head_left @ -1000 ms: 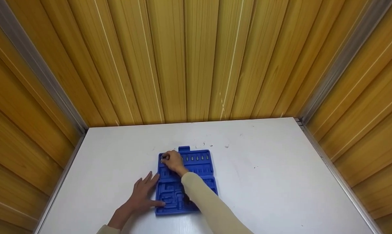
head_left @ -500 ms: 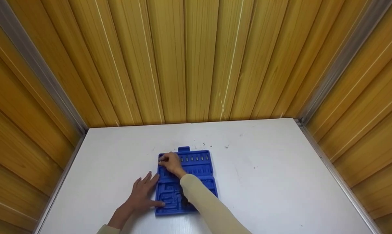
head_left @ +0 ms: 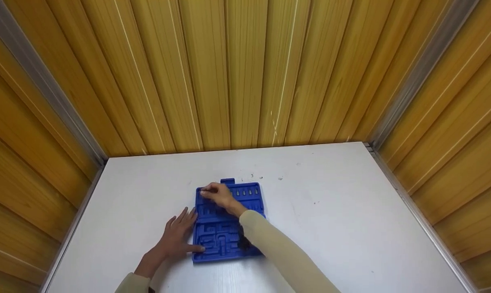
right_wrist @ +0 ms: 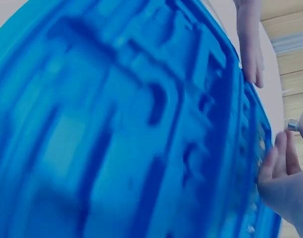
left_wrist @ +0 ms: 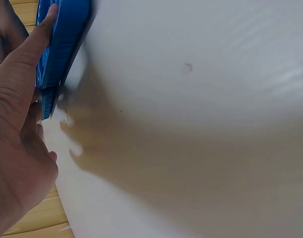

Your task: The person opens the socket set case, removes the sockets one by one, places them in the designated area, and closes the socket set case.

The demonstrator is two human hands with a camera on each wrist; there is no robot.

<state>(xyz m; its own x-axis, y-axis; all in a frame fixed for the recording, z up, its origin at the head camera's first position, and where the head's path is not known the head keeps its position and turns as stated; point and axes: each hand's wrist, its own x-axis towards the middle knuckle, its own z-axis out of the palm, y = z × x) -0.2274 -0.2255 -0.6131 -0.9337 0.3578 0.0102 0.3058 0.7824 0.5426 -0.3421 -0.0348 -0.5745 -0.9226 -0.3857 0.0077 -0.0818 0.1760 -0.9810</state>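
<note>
Yellow wood-panelled walls enclose a white table [head_left: 330,211]; near its middle lies a blue tool tray [head_left: 225,240]. Left hand [head_left: 176,238] rests flat-fingered against its edge; right hand [head_left: 217,195] pinches a small metal socket [right_wrist: 292,125] at the far-left corner

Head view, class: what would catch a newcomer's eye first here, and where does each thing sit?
The blue tray stands out, lying flat near the front middle of the white table, its moulded slots mostly bare. The right hand pinches a small metal bit over the tray's far left corner, while the left hand rests flat against its left edge. Yellow wood panels wall the table on three sides.
</note>
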